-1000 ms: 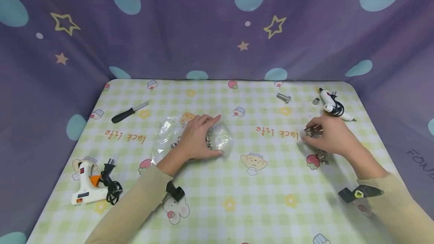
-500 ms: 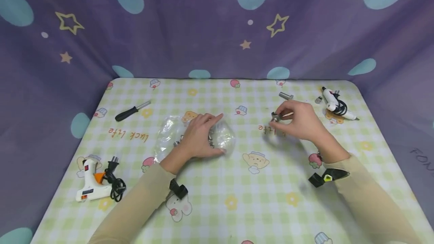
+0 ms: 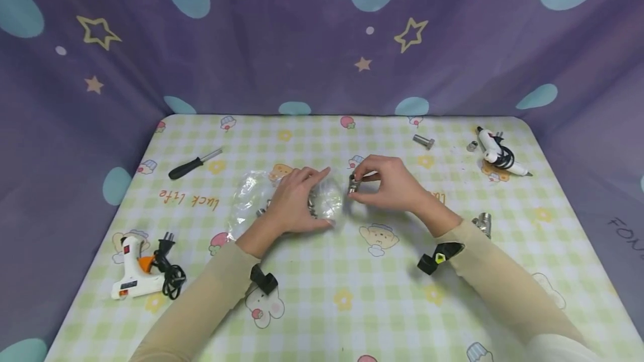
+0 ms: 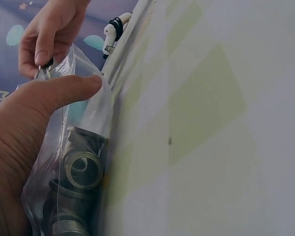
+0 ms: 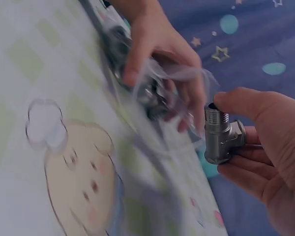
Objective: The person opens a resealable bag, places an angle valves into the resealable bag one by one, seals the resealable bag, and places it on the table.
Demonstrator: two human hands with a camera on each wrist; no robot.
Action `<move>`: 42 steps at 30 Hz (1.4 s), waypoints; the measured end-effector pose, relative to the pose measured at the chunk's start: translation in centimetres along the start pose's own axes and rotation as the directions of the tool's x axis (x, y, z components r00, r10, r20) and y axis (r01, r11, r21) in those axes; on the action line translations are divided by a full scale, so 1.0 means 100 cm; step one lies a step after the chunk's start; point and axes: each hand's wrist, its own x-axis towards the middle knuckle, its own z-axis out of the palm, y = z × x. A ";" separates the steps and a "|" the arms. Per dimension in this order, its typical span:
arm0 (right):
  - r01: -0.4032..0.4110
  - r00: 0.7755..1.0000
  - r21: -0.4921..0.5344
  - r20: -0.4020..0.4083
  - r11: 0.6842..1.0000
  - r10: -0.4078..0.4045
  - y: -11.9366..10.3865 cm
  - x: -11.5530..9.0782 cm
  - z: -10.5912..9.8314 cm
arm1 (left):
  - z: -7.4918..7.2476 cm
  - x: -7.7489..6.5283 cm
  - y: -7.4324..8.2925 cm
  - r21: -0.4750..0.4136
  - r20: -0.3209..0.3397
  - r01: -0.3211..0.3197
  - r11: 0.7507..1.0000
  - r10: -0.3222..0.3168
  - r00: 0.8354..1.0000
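My right hand (image 3: 389, 184) pinches a metal tee pipe fitting (image 5: 217, 140) between thumb and fingertips, its threaded end pointing up in the right wrist view. It is just right of the mouth of a clear plastic bag (image 3: 332, 200). My left hand (image 3: 292, 200) holds the bag, thumb and fingers spread in an arch around its mouth. Several metal fittings (image 4: 83, 169) lie inside the bag, partly hidden under the left hand in the head view.
More metal fittings (image 3: 484, 223) lie by my right forearm. A bolt (image 3: 424, 141), a small fitting (image 3: 472, 146) and a white corded tool (image 3: 495, 155) sit at the back right. A black-handled screwdriver (image 3: 186, 168) and a white glue gun (image 3: 133, 278) lie on the left.
My right hand has lifted the tee pipe fitting from the right side and carried it left to the bag. The left hand has stayed on the bag.
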 end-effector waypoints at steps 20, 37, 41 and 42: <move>-0.004 0.996 0.007 0.088 1.000 0.004 -0.007 0.016 0.059 | 0.000 0.003 0.001 -0.017 -0.017 -0.031 0.999 0.031 0.999; 0.118 0.972 -0.011 0.208 0.993 -0.114 -0.002 0.014 0.058 | 0.001 0.005 0.000 -0.005 0.011 -0.022 1.000 0.022 1.000; 0.133 0.963 -0.021 0.240 0.991 -0.124 -0.001 0.014 0.058 | 0.001 0.005 0.001 -0.002 0.018 -0.021 1.000 0.021 1.000; 0.140 0.959 -0.019 0.250 0.990 -0.131 -0.001 0.014 0.058 | 0.001 0.005 0.001 0.001 0.020 -0.020 1.000 0.020 1.000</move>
